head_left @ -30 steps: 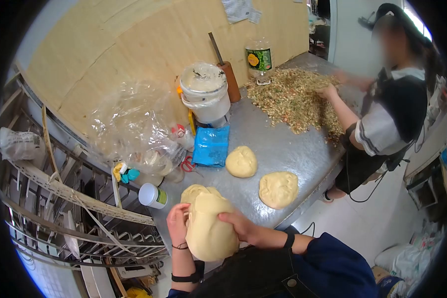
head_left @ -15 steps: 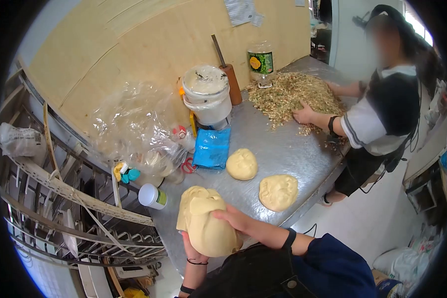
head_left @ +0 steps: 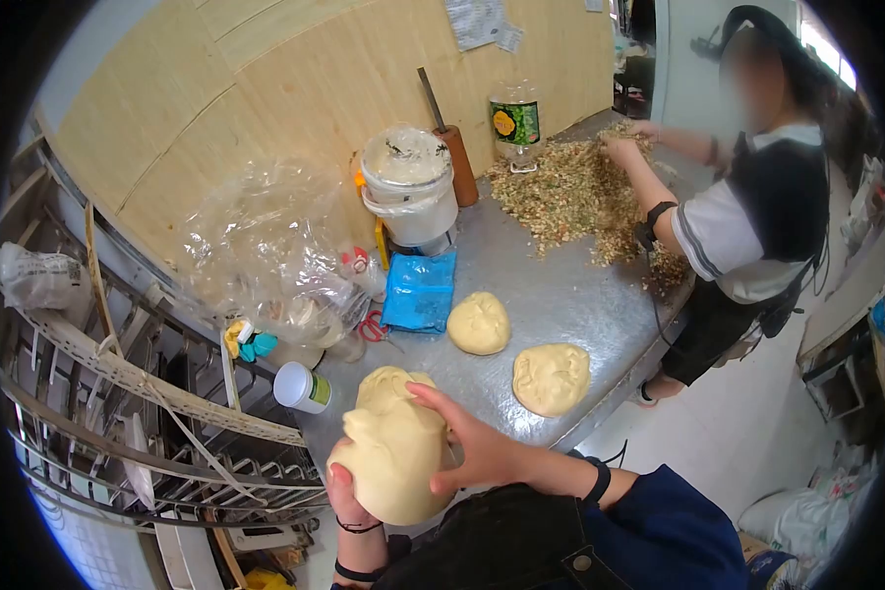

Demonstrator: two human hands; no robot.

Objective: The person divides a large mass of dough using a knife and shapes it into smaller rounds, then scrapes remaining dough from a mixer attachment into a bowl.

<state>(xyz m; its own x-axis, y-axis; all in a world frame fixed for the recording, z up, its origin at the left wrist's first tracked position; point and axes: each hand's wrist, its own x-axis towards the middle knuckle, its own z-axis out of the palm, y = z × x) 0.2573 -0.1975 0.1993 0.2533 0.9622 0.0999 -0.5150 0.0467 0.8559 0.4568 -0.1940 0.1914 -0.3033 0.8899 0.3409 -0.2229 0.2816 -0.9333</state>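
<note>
I hold a large pale lump of dough (head_left: 393, 447) over the near edge of the steel table (head_left: 570, 295). My left hand (head_left: 349, 497) cups it from below. My right hand (head_left: 462, 442) presses on its right side with fingers spread across the top. Two smaller dough balls lie on the table beyond it: one (head_left: 479, 323) near the blue packet, the other (head_left: 551, 378) closer to the table's right edge.
A co-worker (head_left: 757, 216) at the far end works both hands in a heap of chopped filling (head_left: 570, 192). A white bucket (head_left: 410, 187), blue packet (head_left: 419, 289), clear plastic bag (head_left: 265, 256), small white jar (head_left: 301, 386) and bottle (head_left: 514, 118) stand along the wall. A metal rack (head_left: 118, 393) is at the left.
I have turned the dough lump in my hands: my left hand went from its left side to underneath, and my right hand shifted across its top. The co-worker's hands moved to the far side of the heap.
</note>
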